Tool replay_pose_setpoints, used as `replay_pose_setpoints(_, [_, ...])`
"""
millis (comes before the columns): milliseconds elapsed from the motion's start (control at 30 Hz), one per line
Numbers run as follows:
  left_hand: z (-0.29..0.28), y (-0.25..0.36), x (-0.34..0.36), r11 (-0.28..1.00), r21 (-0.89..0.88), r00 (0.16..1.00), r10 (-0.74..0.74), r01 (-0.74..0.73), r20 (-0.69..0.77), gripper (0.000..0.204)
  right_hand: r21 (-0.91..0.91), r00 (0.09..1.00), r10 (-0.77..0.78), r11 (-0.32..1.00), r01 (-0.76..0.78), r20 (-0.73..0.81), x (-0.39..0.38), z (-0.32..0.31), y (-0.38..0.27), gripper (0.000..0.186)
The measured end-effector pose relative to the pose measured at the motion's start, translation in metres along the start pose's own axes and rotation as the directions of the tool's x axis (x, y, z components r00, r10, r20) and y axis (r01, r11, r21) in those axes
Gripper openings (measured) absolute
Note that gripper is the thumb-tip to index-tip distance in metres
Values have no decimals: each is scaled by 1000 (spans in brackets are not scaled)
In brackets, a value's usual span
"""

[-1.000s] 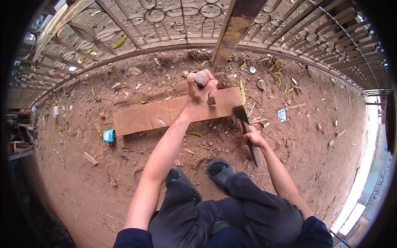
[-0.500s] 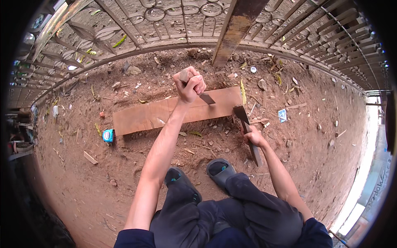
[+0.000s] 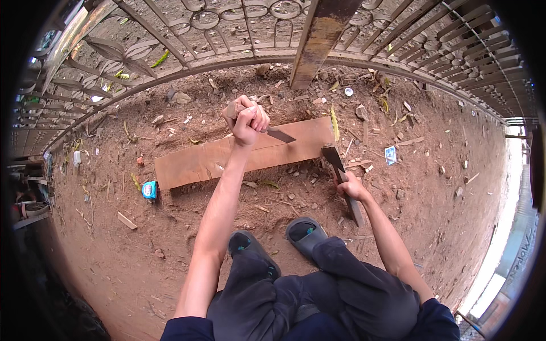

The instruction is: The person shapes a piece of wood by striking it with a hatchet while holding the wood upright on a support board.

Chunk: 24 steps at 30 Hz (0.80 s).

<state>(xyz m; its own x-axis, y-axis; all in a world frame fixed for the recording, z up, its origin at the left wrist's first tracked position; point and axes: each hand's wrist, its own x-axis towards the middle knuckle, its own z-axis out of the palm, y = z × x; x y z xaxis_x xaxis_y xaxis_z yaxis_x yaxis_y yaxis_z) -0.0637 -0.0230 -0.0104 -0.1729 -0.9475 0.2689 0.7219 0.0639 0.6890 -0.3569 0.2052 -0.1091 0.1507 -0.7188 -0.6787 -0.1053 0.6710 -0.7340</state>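
A long reddish-brown wooden board (image 3: pixel 199 162) lies slightly slanted on the dirt in front of my feet. My left hand (image 3: pixel 248 120) is closed around the wooden handle of a chisel (image 3: pixel 282 136). Its flat dark blade slants down to the right over the board, with the tip at or just above the surface. My right hand (image 3: pixel 351 186) grips a dark bar-shaped tool (image 3: pixel 335 161) beside the board's right end. The tool's flat upper end is near the board's corner; its exact kind I cannot make out.
A blue tape measure (image 3: pixel 149 190) stands by the board's left end. Beyond the board run a metal fence (image 3: pixel 250 59) and a thick post (image 3: pixel 316 48). Stones, wood scraps (image 3: pixel 127 220), leaves and a blue-white wrapper (image 3: pixel 390 155) litter the dirt. My sandals (image 3: pixel 307 236) are close below the board.
My left hand has shifted slightly left and down with the chisel, and the handle tilts lower to the left. My right hand and its tool have barely moved.
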Motion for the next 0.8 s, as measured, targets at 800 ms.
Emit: replay_pose_setpoints(800, [45, -16, -17, 963, 262, 994, -85, 65, 67, 22, 160, 995, 74, 984, -83, 64, -7, 3, -8, 13])
